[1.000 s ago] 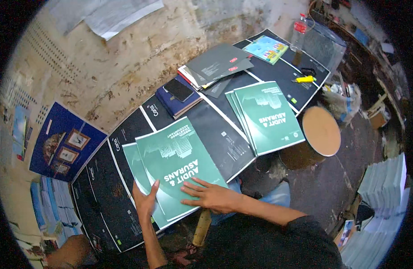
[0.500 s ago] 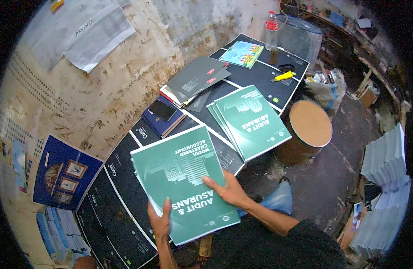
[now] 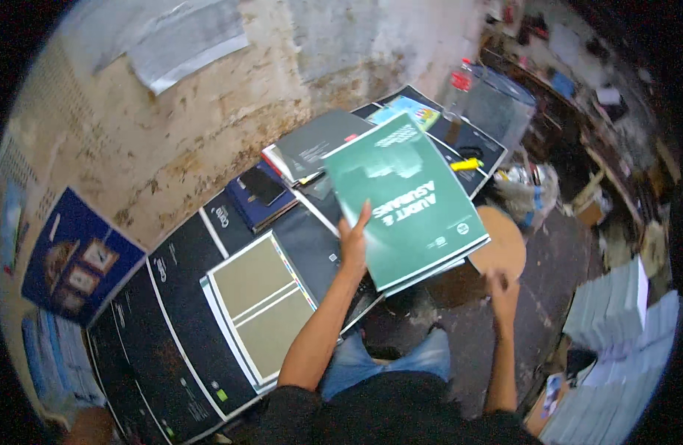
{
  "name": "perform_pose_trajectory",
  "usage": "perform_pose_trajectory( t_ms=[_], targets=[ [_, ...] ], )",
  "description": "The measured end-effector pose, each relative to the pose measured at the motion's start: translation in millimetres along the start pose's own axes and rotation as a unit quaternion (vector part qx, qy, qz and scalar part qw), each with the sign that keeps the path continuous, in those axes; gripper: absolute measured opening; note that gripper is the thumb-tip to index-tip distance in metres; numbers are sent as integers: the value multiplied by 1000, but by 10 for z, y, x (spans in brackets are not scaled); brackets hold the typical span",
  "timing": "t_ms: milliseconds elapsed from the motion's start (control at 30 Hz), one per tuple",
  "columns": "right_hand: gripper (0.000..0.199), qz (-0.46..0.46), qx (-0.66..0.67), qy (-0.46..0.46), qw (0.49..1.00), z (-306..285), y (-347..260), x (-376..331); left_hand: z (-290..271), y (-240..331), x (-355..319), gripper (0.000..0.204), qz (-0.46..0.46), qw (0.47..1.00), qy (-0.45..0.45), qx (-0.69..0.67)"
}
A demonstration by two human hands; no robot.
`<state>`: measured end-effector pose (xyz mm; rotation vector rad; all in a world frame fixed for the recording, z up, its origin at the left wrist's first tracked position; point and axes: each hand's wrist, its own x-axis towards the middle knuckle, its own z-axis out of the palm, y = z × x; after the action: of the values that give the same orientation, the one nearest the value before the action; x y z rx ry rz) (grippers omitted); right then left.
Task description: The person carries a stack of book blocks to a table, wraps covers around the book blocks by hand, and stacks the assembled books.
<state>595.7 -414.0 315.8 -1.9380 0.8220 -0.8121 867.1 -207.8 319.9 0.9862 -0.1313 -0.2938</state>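
Note:
My left hand (image 3: 354, 241) grips the left edge of a green softcover book (image 3: 409, 211), thumb on its cover and fingers hidden underneath. The book is tilted over the table's near edge, and edges of more green books (image 3: 449, 265) show beneath it. Whether it rests on them I cannot tell. My right hand (image 3: 502, 289) is off the book, in front of the round drum with a tan top (image 3: 501, 241); its fingers are blurred. Left of my left forearm, printed sheets with olive-tan panels and white bands (image 3: 256, 297) lie on the black-covered table (image 3: 182, 297).
A dark phone (image 3: 261, 184) lies on a blue notebook (image 3: 245, 211). Behind are grey-covered papers (image 3: 319, 141), a colourful booklet (image 3: 423, 111), a yellow cutter knife (image 3: 467, 164) and a red-capped bottle (image 3: 458, 85). Tall paper stacks (image 3: 608, 311) stand at right; a stuffed bag (image 3: 530, 189) sits beyond the drum.
The green book has moved right and away, over the other green books, uncovering the tan-panelled sheets. My right hand has let go of it and moved right. The view has shifted.

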Motion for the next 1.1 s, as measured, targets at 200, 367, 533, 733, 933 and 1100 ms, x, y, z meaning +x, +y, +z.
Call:
perform_pose_trajectory(
  t_ms=[200,367,533,733,933,1100],
  targets=[
    [14,13,-56,-224,973,431,650,-1280,-83,-500,56,65,55,906,26,419],
    [24,67,2,-287,956,1286,46,-1504,-1022,1029,-1225,65,148,838,50,523],
    [32,-69,62,-331,939,2149,-752,-960,-2119,1026,-2030,74,59,534,259,803],
    [39,-55,0,-487,872,2955,-1304,-701,-2125,1108,-2472,71,9,697,115,707],
    [39,-59,28,-445,893,2636,-1615,-143,-2470,847,-2473,65,139,858,205,451],
    [32,-330,26,-177,927,1789,-2540,639,-2395,809,-2433,77,108,876,252,397]
  ],
)
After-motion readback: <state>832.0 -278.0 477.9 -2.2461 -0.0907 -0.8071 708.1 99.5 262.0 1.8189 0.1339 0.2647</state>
